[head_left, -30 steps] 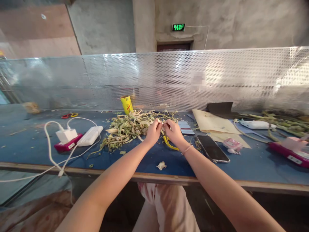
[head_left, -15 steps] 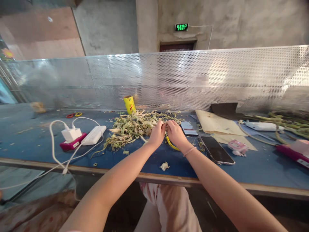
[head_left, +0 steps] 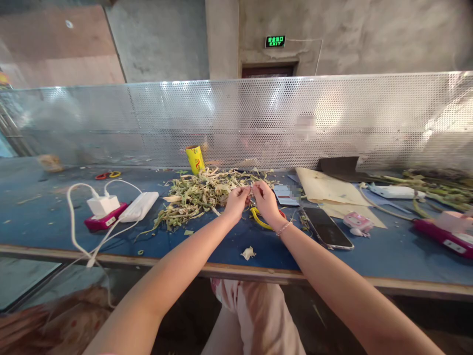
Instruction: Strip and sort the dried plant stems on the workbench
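My left hand (head_left: pixel 237 202) and my right hand (head_left: pixel 264 198) are close together over the table, both closed in a pinch. Whatever lies between the fingertips is too small to make out. Just left of and behind them spreads a heap of dried, pale green plant strips (head_left: pixel 199 195). Scissors with yellow and red handles (head_left: pixel 258 219) lie under my right hand, partly covered by it. A pale scrap (head_left: pixel 248 253) rests on the blue tabletop (head_left: pixel 221 246) nearer the front edge.
A yellow tube (head_left: pixel 194 159) stands behind the heap. To the left are a power strip (head_left: pixel 105 217), a white charger block (head_left: pixel 139 207) and other scissors (head_left: pixel 108 175). On the right lie a phone (head_left: pixel 327 228), a lit screen (head_left: pixel 286 195), cardboard (head_left: pixel 325 187) and plant stems (head_left: pixel 439 185).
The view has shifted slightly, so everything sits a little further left. My fingertips have come slightly apart, and more of the scissors' handles shows beneath my right hand.
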{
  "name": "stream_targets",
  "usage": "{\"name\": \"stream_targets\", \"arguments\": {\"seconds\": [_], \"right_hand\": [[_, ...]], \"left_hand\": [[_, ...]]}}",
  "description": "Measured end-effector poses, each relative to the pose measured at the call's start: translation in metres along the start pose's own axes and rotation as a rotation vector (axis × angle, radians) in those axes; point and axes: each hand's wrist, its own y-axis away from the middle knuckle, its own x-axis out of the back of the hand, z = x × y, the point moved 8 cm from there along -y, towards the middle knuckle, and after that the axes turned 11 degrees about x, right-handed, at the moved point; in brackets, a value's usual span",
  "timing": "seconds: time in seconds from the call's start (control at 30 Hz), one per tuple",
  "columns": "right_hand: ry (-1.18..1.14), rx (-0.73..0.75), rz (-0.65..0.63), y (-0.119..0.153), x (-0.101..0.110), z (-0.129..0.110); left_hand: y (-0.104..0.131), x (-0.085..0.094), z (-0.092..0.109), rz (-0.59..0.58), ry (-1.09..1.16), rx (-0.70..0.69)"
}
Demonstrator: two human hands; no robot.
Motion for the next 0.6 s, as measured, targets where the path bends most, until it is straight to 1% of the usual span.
{"name": "stream_targets", "arguments": {"seconds": [0.1, 0.2, 0.33, 0.47, 0.53, 0.6], "right_hand": [[-0.046, -0.047, 0.012, 0.001, 0.0, 0.006], [-0.053, -0.057, 0.038, 0.001, 0.003, 0.008], [-0.036, -0.054, 0.037, 0.0, 0.004, 0.008], [-0.015, -0.048, 0.032, 0.0, 0.004, 0.009], [-0.015, -0.057, 0.025, 0.0, 0.004, 0.009], [-0.023, -0.07, 0.012, 0.0, 0.002, 0.007]], "left_hand": [[0.0, -0.003, -0.006, -0.049, 0.114, 0.099], [-0.002, -0.004, -0.012, -0.094, 0.181, 0.201], [-0.005, -0.002, -0.017, -0.11, 0.22, 0.255], [-0.003, -0.003, -0.013, -0.114, 0.222, 0.231], [-0.002, -0.001, -0.008, -0.097, 0.21, 0.179], [-0.002, 0.002, -0.002, -0.052, 0.188, 0.117]]}}
